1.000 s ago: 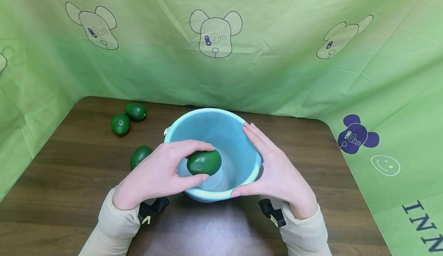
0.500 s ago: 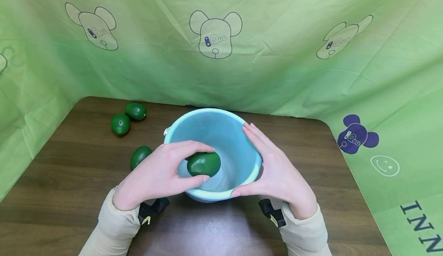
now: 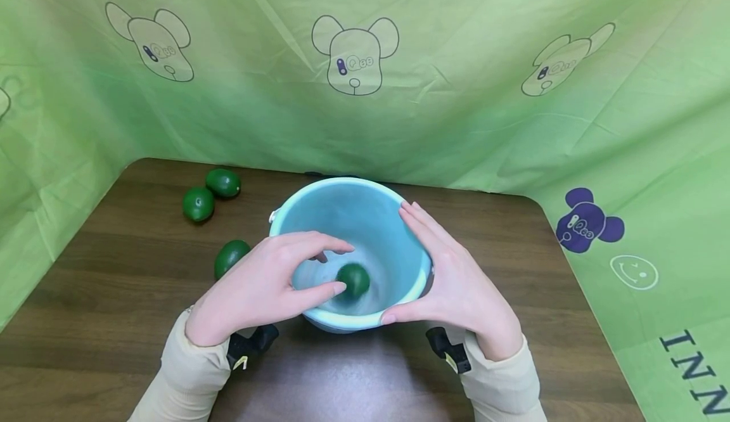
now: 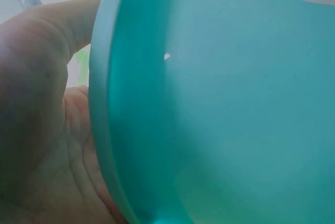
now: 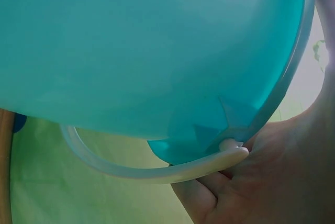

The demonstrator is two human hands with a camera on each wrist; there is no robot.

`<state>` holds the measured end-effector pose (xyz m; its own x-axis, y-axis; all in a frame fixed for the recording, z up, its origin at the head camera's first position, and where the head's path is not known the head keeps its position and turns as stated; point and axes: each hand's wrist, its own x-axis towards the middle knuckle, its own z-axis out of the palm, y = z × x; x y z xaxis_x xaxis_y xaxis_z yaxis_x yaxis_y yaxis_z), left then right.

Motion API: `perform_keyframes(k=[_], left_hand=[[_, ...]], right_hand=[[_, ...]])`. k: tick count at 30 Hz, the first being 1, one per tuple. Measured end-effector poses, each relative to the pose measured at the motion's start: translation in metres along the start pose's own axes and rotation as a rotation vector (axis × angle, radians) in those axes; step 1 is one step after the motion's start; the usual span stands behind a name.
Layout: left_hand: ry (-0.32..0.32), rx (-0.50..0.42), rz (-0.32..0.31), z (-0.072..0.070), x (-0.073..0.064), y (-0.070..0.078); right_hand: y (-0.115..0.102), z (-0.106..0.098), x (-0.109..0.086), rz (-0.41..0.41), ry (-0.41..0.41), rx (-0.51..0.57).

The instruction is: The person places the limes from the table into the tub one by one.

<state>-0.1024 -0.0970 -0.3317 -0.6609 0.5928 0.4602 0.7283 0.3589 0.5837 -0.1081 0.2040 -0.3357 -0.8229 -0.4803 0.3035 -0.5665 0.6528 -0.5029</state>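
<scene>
A light blue bucket [image 3: 365, 219] stands upright on the table. Inside it, low down, is a dark green avocado [image 3: 355, 280], partly covered by my left thumb. My left hand [image 3: 270, 279] reaches over the bucket's left rim, thumb and fingers spread apart with nothing between them. In the left wrist view, the bucket's outer wall [image 4: 235, 103] fills most of the picture and hides the fingertips. My right hand [image 3: 456, 282] holds the bucket's right side, thumb at the near rim and fingers along the far right rim. The bucket's white handle [image 5: 146, 174] hangs beside that palm.
Two avocados lie at the table's back left, one rounder-looking avocado [image 3: 198, 204] and one behind it [image 3: 223, 183]. Another avocado [image 3: 230, 259] is by my left wrist, partly hidden. Green printed cloth [image 3: 456, 124] walls the brown wooden table [image 3: 114, 295] at the back and sides.
My left fingers have let go of the avocado, and it has dropped lower into the bucket. The left hand stays over the rim. My right hand and the bucket have not moved.
</scene>
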Motion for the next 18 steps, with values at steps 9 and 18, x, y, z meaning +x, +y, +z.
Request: perform_keyframes(k=[9, 18], left_hand=[[0.001, 0.014, -0.004, -0.0002, 0.0002, 0.0009], [0.029, -0.018, 0.010, -0.0028, 0.0010, 0.0007]], right_hand=[[0.0005, 0.0008, 0.0006, 0.000, 0.002, -0.002], [0.0005, 0.0005, 0.0009, 0.004, -0.003, 0.008]])
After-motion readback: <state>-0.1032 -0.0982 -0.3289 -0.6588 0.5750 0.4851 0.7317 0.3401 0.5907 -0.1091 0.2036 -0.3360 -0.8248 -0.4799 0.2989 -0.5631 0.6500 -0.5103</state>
